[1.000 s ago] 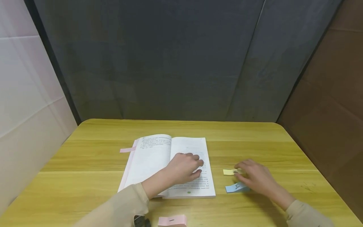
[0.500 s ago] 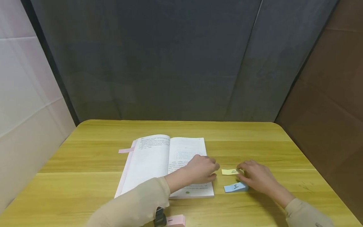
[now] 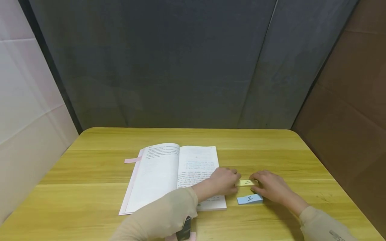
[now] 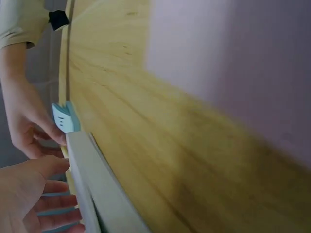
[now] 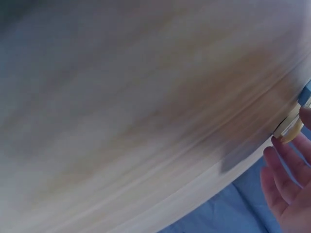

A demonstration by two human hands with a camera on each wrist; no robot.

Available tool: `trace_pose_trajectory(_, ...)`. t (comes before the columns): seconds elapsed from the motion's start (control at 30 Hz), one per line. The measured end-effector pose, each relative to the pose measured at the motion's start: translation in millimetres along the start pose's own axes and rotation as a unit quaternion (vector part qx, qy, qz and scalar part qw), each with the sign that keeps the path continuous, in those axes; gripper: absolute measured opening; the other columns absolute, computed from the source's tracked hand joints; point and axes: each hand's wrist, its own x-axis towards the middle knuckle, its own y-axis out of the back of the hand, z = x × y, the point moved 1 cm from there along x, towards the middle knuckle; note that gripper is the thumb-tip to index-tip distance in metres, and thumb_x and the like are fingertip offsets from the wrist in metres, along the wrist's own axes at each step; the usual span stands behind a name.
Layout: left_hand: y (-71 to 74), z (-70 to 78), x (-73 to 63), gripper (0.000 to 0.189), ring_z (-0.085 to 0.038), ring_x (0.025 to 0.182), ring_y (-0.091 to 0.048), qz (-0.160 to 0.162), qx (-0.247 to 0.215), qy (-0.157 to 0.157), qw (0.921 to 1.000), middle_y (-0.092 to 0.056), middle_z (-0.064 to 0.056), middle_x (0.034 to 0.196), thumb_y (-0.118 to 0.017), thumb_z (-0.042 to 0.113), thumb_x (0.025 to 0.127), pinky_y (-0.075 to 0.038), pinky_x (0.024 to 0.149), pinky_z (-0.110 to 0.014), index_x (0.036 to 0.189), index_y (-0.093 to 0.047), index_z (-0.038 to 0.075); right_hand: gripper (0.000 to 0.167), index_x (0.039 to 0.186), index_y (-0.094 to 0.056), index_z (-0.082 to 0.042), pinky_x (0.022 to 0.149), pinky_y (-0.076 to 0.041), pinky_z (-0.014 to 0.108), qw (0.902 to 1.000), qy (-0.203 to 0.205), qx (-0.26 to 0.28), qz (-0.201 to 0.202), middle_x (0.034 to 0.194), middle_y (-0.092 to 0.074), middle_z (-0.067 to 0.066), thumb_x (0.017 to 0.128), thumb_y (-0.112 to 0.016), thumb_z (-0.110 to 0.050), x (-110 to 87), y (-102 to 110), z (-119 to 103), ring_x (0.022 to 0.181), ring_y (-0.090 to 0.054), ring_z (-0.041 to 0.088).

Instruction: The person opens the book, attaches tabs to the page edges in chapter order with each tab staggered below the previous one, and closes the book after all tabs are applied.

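Observation:
A small pad of yellow sticky notes, marked with dark strokes, lies right of the open book. At the pad's right end, my right hand pinches it between thumb and fingers; the right wrist view shows the pad's edge there. My left hand reaches over the right page to the pad's left end. In the left wrist view its thumb and fingers stand apart beside the book's edge; whether they touch the pad is hidden. Just in front lies a blue sticky-note pad.
A pink paper strip sticks out from the book's left side. Pink sticky notes lie near the front edge, partly covered by the left sleeve and a dark wrist device. The wooden table has dark and pale panels around it.
My left hand has moved right, from the middle of the right page to the yellow pad's left end. The right hand stays at the pad's right end. The camera view has shifted slightly.

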Motion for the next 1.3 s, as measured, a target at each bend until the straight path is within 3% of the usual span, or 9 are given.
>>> trace_pose_trajectory(0.33, -10.6, 3.6, 6.5, 0.029, -0.009, 0.07, -0.05, -0.017, 0.037, 0.021, 0.999, -0.052, 0.006, 0.083, -0.058, 0.044, 0.079, -0.04, 0.048, -0.022, 0.096, -0.06, 0.02, 0.027, 0.096, -0.064, -0.011, 0.047, -0.037, 0.021, 0.9998, 0.016, 0.006, -0.007, 0.085, -0.058, -0.004, 0.073, -0.07, -0.025, 1.9, 0, -1, 0.062, -0.044, 0.004)
trace_pose_trajectory(0.57, -8.6, 2.5, 4.8, 0.018, -0.008, 0.066, -0.049, -0.01, 0.016, 0.035, 0.9992, -0.052, 0.006, 0.078, -0.06, 0.032, 0.08, -0.04, 0.047, -0.02, 0.091, -0.06, 0.017, 0.026, 0.094, -0.064, -0.011, 0.049, -0.039, 0.023, 0.9996, 0.026, 0.012, -0.004, 0.085, -0.058, -0.004, 0.073, -0.07, -0.025, 3.8, 2, -5, 0.065, -0.046, 0.005)
trace_pose_trajectory(0.83, 9.1, -5.0, -4.2, 0.013, -0.007, 0.055, -0.045, 0.037, -0.051, 0.025, 0.9977, -0.051, 0.006, 0.065, -0.059, 0.026, 0.081, -0.037, 0.046, -0.016, 0.079, -0.056, 0.014, 0.026, 0.095, -0.063, -0.011, 0.051, -0.043, 0.025, 0.9975, 0.055, 0.001, 0.044, 0.088, -0.059, 0.0, 0.073, -0.07, -0.022, 7.1, 15, -7, 0.073, -0.055, 0.013)
trace_pose_trajectory(1.3, 40.2, -21.5, -35.6, 0.014, -0.005, 0.052, -0.042, 0.125, -0.106, 0.009, 0.9864, -0.047, 0.009, 0.062, -0.062, 0.024, 0.079, -0.035, 0.045, -0.016, 0.075, -0.054, 0.013, 0.029, 0.094, -0.065, -0.012, 0.05, -0.041, 0.022, 0.987, 0.11, 0.004, 0.118, 0.085, -0.059, -0.003, 0.069, -0.073, -0.024, 17.1, 39, -29, 0.072, -0.054, 0.011)
